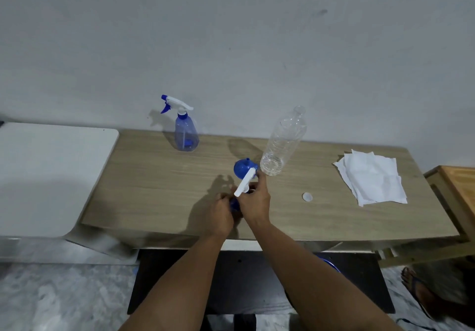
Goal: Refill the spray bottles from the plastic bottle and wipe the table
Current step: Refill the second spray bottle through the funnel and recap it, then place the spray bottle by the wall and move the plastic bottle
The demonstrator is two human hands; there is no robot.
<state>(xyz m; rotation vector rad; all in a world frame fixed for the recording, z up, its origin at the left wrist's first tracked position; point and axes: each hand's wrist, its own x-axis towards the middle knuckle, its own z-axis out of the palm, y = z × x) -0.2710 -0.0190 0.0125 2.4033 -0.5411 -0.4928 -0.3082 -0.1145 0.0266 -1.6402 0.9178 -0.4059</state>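
On the wooden table (154,189) near its front edge, my left hand (221,213) grips the blue body of a spray bottle (234,204), mostly hidden by both hands. My right hand (254,203) holds its white trigger head (245,182) at the neck. Just behind them lies a blue funnel (241,168). Upright beside the funnel is a clear plastic bottle (284,141) without its cap; the small white cap (307,197) lies on the table to the right. A second blue spray bottle (185,130) stands at the back left.
White cloths (372,176) lie stacked on the table's right part. A white surface (51,173) adjoins the table on the left, a wooden piece (460,189) on the right. A sandalled foot (416,289) shows on the floor at lower right.
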